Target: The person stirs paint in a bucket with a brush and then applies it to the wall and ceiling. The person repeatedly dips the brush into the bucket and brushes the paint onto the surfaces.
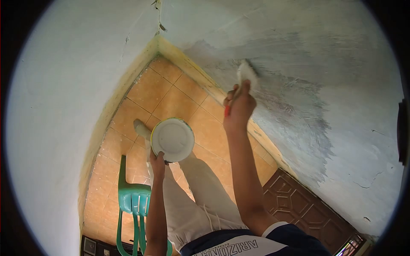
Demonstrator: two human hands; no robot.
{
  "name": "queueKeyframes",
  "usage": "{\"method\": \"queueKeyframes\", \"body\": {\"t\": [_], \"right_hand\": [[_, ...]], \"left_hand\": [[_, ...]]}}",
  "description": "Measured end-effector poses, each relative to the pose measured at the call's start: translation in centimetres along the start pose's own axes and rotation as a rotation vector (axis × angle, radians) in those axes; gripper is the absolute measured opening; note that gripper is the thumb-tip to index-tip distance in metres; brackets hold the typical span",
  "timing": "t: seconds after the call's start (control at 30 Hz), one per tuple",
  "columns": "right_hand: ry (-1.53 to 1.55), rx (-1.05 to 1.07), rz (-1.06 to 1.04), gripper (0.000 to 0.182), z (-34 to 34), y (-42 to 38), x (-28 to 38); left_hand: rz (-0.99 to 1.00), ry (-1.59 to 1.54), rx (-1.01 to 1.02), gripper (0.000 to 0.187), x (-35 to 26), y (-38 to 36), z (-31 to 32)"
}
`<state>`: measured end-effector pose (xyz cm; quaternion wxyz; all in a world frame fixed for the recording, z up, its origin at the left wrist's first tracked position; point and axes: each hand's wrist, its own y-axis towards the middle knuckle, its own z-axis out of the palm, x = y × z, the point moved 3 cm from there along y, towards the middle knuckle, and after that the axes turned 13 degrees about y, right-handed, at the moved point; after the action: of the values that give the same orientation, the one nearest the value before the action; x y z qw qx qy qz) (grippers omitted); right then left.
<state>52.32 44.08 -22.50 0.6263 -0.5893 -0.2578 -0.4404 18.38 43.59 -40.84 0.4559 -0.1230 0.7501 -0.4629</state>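
My right hand (240, 106) is closed round the handle of a paintbrush (246, 73), whose red handle end shows below the fist. The brush's bristles are at the wall (294, 106), against or very near a greyish, wet-looking patch with streaky edges. In my left hand (158, 164) is a round paint bucket (173, 140), gripped at its near rim, thumb over the edge. White paint shows inside it, and its rim is smeared yellow and green. The bucket is held in front of my legs, apart from the wall.
A green plastic chair (134, 196) stands at the lower left on the orange tiled floor (128, 166). Another pale wall (60, 111) rises at the left, meeting the painted one in a cracked corner. A brown panelled door (299, 209) is at lower right.
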Motion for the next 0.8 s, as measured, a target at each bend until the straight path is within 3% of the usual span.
{"method": "queueKeyframes", "body": {"t": [0.2,0.5,0.57,0.67,0.8], "right_hand": [[-0.064,0.077,-0.295,0.053,0.2,-4.4,2.9],[-0.184,0.163,-0.189,0.058,-0.7,2.4,-4.1],[-0.270,0.144,-0.062,0.055,-1.3,2.6,-5.1],[-0.232,0.109,0.077,0.052,-1.6,1.8,-4.7],[-0.063,0.071,-0.061,0.050,-0.4,-0.7,0.6]], "left_hand": [[0.016,0.020,0.013,0.045,0.2,-0.2,-0.2],[0.022,0.043,0.002,0.044,-0.6,-0.1,0.2],[0.021,0.047,0.035,0.045,-0.6,-0.1,0.2],[0.031,0.029,0.021,0.045,-0.3,0.0,0.2],[0.024,0.037,0.010,0.045,-0.4,-0.2,0.1]]}}
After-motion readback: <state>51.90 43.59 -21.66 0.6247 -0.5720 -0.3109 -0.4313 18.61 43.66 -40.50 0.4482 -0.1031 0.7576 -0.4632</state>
